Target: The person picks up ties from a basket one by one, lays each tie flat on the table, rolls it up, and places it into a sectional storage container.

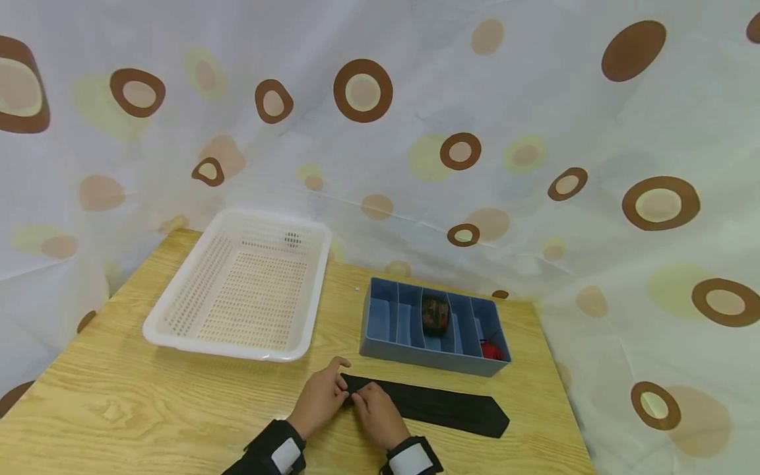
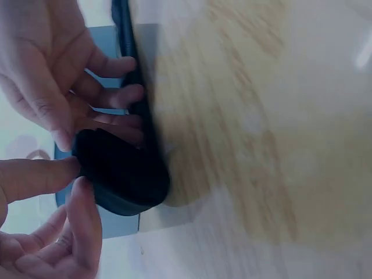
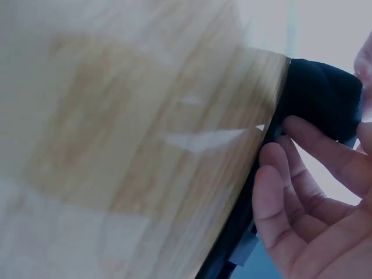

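A black necktie (image 1: pixel 439 404) lies lengthwise on the table, its pointed wide end to the right. At its left end the cloth is bent over into a curled loop (image 2: pixel 125 174). My left hand (image 1: pixel 320 400) pinches the loop's edge between thumb and finger, as the left wrist view shows. Close beside it, my right hand (image 1: pixel 380 417) holds the same end, its thumb at the loop and its other fingers (image 3: pixel 276 163) on the flat tie.
Behind the tie stands a blue divided box (image 1: pixel 415 356) with a dark patterned roll (image 1: pixel 435 315) in a middle compartment and a red item (image 1: pixel 491 350) in the right one. A white perforated basket (image 1: pixel 231 354) sits at the back left. A patterned cloth (image 1: pixel 380 178) hangs behind the wooden table (image 1: pixel 148 409).
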Available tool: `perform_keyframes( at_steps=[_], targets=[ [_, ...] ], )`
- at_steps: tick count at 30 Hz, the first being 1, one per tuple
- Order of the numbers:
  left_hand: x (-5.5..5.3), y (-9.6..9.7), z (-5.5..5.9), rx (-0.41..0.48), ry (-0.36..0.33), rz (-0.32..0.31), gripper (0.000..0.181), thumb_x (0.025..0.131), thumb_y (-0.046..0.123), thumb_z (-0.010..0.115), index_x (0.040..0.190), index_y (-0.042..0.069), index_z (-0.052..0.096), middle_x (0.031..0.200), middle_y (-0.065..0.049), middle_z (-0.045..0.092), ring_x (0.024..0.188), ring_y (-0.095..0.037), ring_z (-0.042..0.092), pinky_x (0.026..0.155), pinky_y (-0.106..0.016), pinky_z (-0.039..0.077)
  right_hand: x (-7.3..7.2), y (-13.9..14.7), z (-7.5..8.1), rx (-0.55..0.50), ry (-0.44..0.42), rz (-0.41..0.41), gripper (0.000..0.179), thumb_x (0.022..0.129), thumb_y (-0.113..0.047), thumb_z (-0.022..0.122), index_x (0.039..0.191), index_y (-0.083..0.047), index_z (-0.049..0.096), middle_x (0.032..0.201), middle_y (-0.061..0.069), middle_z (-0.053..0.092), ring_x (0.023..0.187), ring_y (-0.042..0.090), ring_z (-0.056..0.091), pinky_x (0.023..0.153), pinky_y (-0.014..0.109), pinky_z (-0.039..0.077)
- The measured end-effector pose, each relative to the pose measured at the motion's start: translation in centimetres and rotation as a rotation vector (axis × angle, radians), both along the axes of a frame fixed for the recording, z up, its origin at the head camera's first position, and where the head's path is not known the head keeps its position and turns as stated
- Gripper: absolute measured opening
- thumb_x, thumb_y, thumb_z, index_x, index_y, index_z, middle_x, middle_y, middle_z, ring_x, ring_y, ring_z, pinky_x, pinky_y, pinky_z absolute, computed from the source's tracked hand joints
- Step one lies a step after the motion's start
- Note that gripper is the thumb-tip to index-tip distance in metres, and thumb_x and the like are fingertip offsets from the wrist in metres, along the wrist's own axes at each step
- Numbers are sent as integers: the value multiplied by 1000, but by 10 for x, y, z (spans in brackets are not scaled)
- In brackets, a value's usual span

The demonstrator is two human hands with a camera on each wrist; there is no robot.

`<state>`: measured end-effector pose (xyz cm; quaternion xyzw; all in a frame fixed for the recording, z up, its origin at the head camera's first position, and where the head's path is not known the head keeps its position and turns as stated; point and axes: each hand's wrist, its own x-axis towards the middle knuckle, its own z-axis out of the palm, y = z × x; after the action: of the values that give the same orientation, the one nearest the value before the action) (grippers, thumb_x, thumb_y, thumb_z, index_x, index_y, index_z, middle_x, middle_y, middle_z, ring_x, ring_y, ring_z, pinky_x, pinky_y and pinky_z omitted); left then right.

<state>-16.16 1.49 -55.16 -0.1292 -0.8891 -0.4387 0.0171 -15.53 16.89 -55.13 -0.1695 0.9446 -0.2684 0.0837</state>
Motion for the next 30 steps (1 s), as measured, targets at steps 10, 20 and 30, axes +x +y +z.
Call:
perform_keyframes(
  at_steps=[10, 20, 30],
  targets=[
    [-11, 6, -6, -186, 25, 36, 36, 80, 15, 73, 110, 5, 58, 96, -15, 56, 82, -27, 58, 71, -39, 50, -14, 4, -2, -74, 11, -114, 20, 92, -18, 57, 75, -8, 58, 64, 0, 58, 55, 7, 51, 53, 23, 40],
    [-16, 18, -16, -163, -27, 87, 53, 78, 18, 76, 119, -1, 50, 102, -25, 55, 71, -31, 60, 61, -39, 50, -13, -1, -4, -56, 213, -145, 20, 75, 1, 73, 78, -9, 56, 77, 0, 52, 66, 9, 48, 58, 23, 42],
    [-12, 12, 7, -50, -88, 59, 51, 85, 8, 66, 128, -6, 42, 107, -29, 57, 88, -38, 61, 71, -43, 51, -16, 3, 7, -46, 84, -57, 13, 86, -8, 64, 97, -2, 68, 93, 10, 67, 79, 19, 64, 66, 29, 51]
  ],
)
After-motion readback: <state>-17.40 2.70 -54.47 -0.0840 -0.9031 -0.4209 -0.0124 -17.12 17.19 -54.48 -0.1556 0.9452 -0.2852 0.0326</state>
